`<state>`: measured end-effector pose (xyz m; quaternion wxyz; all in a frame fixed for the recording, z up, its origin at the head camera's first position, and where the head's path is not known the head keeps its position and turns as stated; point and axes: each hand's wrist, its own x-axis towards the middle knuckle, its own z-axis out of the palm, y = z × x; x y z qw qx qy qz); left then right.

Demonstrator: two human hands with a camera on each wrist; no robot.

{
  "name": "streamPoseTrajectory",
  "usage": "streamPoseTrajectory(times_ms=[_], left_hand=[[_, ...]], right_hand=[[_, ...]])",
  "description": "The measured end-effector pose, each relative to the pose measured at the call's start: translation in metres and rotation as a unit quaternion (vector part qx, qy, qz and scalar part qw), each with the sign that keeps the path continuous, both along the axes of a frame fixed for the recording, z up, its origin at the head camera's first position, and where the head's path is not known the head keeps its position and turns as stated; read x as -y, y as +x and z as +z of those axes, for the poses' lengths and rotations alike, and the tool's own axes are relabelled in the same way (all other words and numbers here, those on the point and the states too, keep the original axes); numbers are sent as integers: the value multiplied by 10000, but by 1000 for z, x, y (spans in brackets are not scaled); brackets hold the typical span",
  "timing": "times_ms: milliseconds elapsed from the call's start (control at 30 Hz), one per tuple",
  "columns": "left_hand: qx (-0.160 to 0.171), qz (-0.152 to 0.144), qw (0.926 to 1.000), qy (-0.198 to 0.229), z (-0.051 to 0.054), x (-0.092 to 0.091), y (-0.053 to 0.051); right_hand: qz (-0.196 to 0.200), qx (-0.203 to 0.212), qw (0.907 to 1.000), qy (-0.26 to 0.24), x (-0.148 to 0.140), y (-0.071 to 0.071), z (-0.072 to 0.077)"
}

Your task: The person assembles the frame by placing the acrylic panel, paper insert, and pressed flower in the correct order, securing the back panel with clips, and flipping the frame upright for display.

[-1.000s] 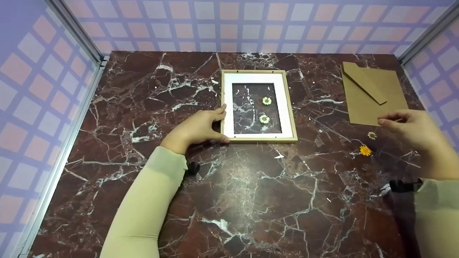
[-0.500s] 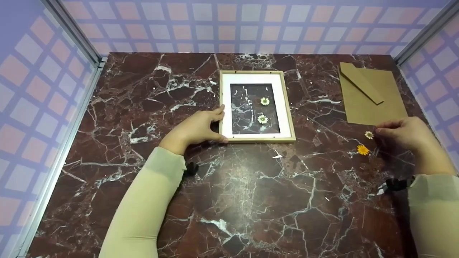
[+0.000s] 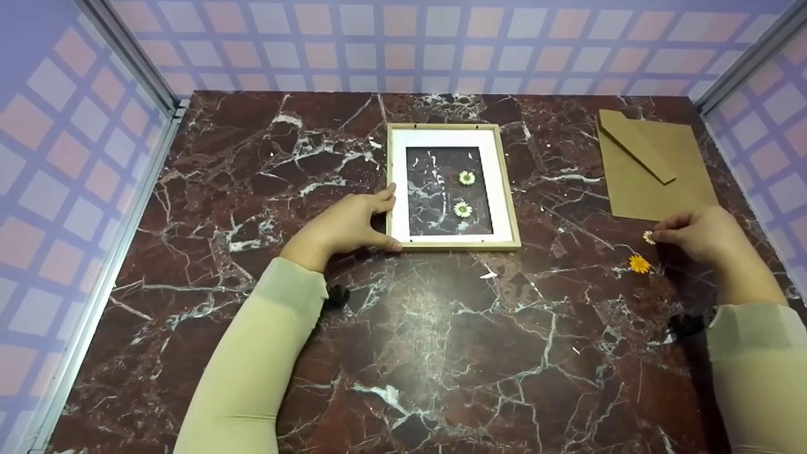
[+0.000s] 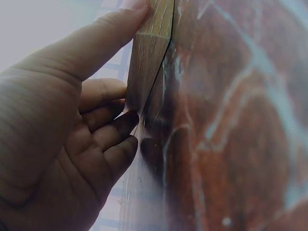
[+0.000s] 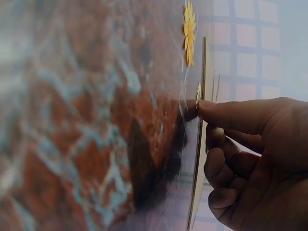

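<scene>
A pale wooden picture frame (image 3: pixel 516 214) with a white mat lies flat on the table, with two white daisy-like flowers (image 3: pixel 466 178) inside its opening. At its lower left corner, my left hand (image 3: pixel 345 228) rests its thumb and fingertips against the wood; the left wrist view shows the thumb extended along the frame's side (image 4: pixel 153 55). Over on the right, my right hand (image 3: pixel 705 236) pinches the edge of a small white flower (image 3: pixel 648 237) at table height. The right wrist view has this flower (image 5: pixel 198 95) edge-on at the thumb tip, partly hidden.
Just below the small flower lies an orange-yellow flower (image 3: pixel 638 263). A brown kraft envelope (image 3: pixel 656 157) with a raised flap lies behind my right hand. The dark red marbled table (image 3: pixel 441 353) meets checked walls at the back and sides.
My right hand has come down and leftward from beside the envelope to the small white flower and now has its fingertips on it. My left hand stays at the frame.
</scene>
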<state>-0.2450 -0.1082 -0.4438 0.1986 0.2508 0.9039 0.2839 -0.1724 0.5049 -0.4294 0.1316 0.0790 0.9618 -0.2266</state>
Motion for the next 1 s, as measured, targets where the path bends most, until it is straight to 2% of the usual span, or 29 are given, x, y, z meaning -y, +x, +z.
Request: streamPoseTrajectory(times_ms=[633,1000], left_hand=[[-21,-31,10000,56,3,-1,2],[10,-30,10000,91,1,1,1]], right_hand=[[360,130,9993,7,1,2,2],[125,257,9991,-301,1,6,11]])
